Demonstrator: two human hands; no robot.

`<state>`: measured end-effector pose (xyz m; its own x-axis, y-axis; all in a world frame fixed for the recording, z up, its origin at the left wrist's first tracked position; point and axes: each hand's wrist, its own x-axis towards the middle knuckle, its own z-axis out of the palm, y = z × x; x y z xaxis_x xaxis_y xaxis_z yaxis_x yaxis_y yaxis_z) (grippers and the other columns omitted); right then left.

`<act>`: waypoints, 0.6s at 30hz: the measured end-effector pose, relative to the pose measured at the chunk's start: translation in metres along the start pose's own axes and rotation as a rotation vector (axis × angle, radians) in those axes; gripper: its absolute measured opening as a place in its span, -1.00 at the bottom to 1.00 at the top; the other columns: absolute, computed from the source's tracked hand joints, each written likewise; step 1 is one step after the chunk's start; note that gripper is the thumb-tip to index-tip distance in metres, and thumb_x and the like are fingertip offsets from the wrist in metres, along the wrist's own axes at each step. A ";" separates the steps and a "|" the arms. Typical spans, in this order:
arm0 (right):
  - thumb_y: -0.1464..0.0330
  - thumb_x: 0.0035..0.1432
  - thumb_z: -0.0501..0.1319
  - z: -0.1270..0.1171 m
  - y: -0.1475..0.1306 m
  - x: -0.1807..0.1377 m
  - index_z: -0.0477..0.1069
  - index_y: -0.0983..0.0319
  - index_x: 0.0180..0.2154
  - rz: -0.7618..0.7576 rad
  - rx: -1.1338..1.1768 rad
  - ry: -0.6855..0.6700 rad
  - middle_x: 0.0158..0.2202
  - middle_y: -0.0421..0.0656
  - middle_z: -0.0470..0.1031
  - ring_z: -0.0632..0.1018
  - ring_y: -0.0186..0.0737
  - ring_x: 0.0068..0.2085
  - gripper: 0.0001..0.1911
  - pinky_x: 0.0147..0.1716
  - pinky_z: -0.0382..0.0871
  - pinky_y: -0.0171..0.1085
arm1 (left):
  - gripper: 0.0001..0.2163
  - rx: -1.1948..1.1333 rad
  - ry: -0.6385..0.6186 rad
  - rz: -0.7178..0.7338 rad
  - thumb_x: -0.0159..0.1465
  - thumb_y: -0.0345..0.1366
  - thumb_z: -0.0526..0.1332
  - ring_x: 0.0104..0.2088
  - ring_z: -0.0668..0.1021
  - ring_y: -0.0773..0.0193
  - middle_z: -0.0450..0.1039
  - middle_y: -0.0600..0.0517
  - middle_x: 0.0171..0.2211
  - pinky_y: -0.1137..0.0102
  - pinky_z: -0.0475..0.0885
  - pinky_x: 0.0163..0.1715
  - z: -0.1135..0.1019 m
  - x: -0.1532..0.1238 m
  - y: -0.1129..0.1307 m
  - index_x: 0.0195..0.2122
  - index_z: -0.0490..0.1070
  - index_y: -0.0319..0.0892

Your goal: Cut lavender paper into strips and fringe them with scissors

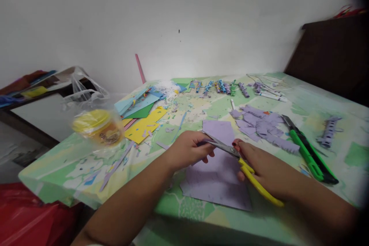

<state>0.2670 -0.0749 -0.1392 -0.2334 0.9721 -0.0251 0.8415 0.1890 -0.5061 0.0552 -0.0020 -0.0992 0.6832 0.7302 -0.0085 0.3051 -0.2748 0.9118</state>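
Observation:
My right hand [253, 161] is closed around the yellow handles of a pair of scissors [259, 186], whose metal blades point left. My left hand [188, 150] pinches a small piece of purple paper [204, 142], mostly hidden by the fingers, at the tips of the blades. Beneath both hands, purple paper sheets [216, 188] lie on the table near its front edge. To the right is a pile of fringed purple paper strips [261, 123]. A green and black box cutter [308, 150] lies beside that pile.
A tub with a yellow lid [96, 123] in a clear plastic bag stands at the left. Yellow paper [147, 125], blue paper [138, 104] and white string [167, 89] lie behind. Several rolled paper pieces [220, 86] line the back; a purple roll [330, 130] lies far right.

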 end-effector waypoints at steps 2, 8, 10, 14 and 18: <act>0.13 0.00 0.14 0.000 -0.001 0.000 0.18 0.28 0.01 0.021 -0.018 -0.011 -0.03 0.11 0.38 0.44 0.13 -0.06 -0.43 -0.13 0.30 -0.02 | -0.87 -0.024 -0.015 -0.021 0.14 -0.39 0.13 -0.62 0.46 0.52 0.39 0.12 -0.56 0.63 0.29 -0.63 -0.001 0.000 0.000 -0.53 0.40 -0.27; 0.16 0.01 0.14 0.002 -0.004 0.002 0.19 0.31 -0.03 0.094 -0.110 -0.023 -0.08 0.12 0.38 0.47 0.08 -0.15 -0.48 -0.19 0.31 -0.06 | -0.84 -0.149 -0.146 -0.112 0.16 -0.37 0.14 -0.65 0.44 0.52 0.38 0.13 -0.60 0.63 0.29 -0.66 -0.006 0.003 -0.001 -0.55 0.38 -0.26; 0.20 0.02 0.13 0.004 -0.004 0.002 0.19 0.30 -0.05 0.102 -0.122 -0.011 -0.10 0.10 0.39 0.48 0.05 -0.16 -0.53 -0.19 0.31 -0.07 | -0.86 -0.203 -0.159 -0.154 0.15 -0.35 0.16 -0.66 0.44 0.51 0.39 0.13 -0.60 0.62 0.30 -0.66 -0.007 0.004 -0.002 -0.52 0.39 -0.26; 0.25 0.05 0.11 0.005 -0.002 0.001 0.21 0.27 -0.11 0.067 -0.139 0.005 -0.16 0.07 0.42 0.51 0.03 -0.21 -0.63 -0.23 0.33 -0.09 | -0.91 -0.302 -0.193 -0.198 0.12 -0.36 0.19 -0.68 0.43 0.50 0.40 0.13 -0.60 0.59 0.32 -0.67 -0.008 0.004 -0.005 -0.50 0.39 -0.25; 0.22 0.07 0.10 0.005 0.000 0.001 0.23 0.26 -0.16 0.039 -0.152 0.012 -0.18 0.07 0.43 0.51 0.03 -0.24 -0.67 -0.24 0.35 -0.06 | -0.90 -0.363 -0.234 -0.195 0.08 -0.35 0.23 -0.69 0.43 0.49 0.41 0.13 -0.63 0.58 0.31 -0.68 -0.009 0.003 -0.007 -0.52 0.38 -0.25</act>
<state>0.2640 -0.0744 -0.1434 -0.1943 0.9804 -0.0318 0.9140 0.1692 -0.3687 0.0490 0.0077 -0.1019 0.7801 0.5745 -0.2478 0.2193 0.1198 0.9683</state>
